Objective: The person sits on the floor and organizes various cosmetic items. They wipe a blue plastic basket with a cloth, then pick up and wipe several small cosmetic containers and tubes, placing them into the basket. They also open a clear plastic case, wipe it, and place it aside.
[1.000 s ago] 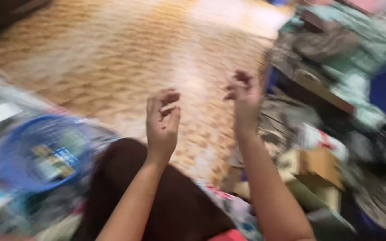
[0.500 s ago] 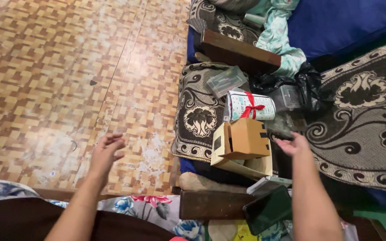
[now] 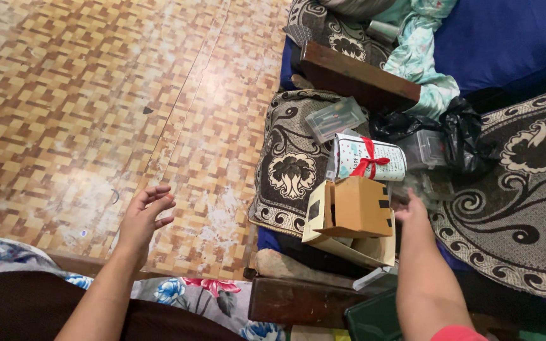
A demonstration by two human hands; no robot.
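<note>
My left hand (image 3: pixel 141 218) hovers above the patterned tile floor (image 3: pixel 96 95), empty, fingers loosely spread. My right hand (image 3: pixel 413 211) reaches forward beside a brown cardboard box (image 3: pixel 356 207) with flaps open, its fingertips at the box's right edge; whether it touches the box I cannot tell. Just beyond the box lies a white gift package (image 3: pixel 371 158) tied with a red ribbon. A clear plastic case (image 3: pixel 335 117) rests on the dark patterned cushion (image 3: pixel 292 158) behind it.
A dark wooden armrest (image 3: pixel 355 76) crosses the cushion, with a blue cushion (image 3: pixel 500 38) and teal cloth (image 3: pixel 421 57) behind. A black plastic bag (image 3: pixel 462 136) sits right of the gift. A dark wooden bar (image 3: pixel 298 302) and floral fabric (image 3: pixel 197 293) lie near me.
The view swung from the blurred floor to the cushions. My right hand has pushed a little further forward past the cardboard box; my left hand stays low over the floor.
</note>
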